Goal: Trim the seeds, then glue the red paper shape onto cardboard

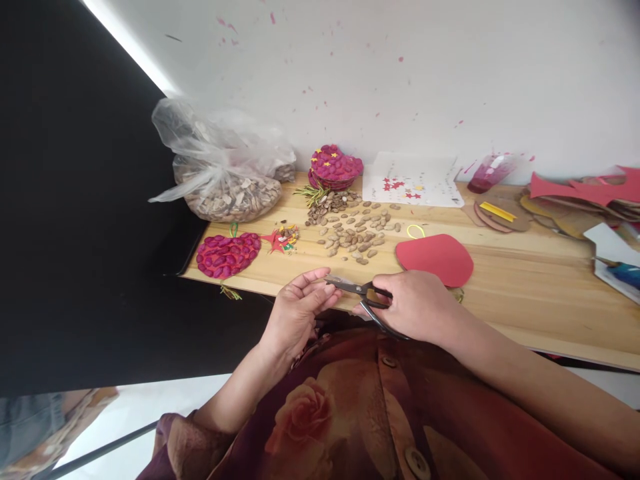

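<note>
In my right hand is a pair of dark scissors, the handles parted and the blades pointing left. My left hand meets the blade tips, its thumb and fingers pinched around something too small to make out. Both hands are at the table's front edge. Beyond them lie loose peanut shells. Right of the shells is a red rounded card with a yellow loop, partly behind my right hand. To the left lies a shape covered in magenta-painted shells, with a green loop and tassel.
A clear plastic bag of shells stands at the back left, beside a pile of magenta-shelled pieces. Farther right are white paper with small stars, a tilted cup of red liquid and stacked cardboard cutouts. A wall closes the back.
</note>
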Demonstrator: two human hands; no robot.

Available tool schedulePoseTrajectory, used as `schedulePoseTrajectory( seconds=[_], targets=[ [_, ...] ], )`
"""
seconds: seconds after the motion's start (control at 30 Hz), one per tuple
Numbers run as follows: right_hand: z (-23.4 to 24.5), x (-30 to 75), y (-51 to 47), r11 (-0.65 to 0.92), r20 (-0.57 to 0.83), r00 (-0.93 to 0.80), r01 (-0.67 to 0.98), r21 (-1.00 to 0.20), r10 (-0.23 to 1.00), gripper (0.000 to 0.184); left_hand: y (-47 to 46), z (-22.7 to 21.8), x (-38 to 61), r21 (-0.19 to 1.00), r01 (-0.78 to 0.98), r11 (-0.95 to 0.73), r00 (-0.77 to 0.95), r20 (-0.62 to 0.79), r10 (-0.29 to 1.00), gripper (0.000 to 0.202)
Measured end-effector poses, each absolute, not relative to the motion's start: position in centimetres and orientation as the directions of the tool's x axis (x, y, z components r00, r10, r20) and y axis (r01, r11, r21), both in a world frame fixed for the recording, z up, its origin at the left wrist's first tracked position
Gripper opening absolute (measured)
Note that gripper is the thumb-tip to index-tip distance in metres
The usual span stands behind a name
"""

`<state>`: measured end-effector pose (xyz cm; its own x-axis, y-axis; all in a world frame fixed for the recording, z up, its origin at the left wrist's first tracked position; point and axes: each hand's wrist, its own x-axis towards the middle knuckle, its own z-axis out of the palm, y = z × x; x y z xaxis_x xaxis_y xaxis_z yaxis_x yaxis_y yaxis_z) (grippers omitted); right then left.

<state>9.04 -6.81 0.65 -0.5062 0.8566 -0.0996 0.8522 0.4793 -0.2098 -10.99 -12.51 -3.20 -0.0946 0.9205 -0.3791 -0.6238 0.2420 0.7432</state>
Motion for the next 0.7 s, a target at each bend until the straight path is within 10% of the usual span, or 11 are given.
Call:
schedulePoseTrajectory(
  seconds=[0.7],
  targets=[
    [1.39,9.46,-6.7,0.468,-0.138,-0.512,0.845,-0.259,0.848,0.05,-12.62,-3.34,-11.76,0.81,-0.53,0.25,-0.084,-0.344,0.935,0.046]
  ],
)
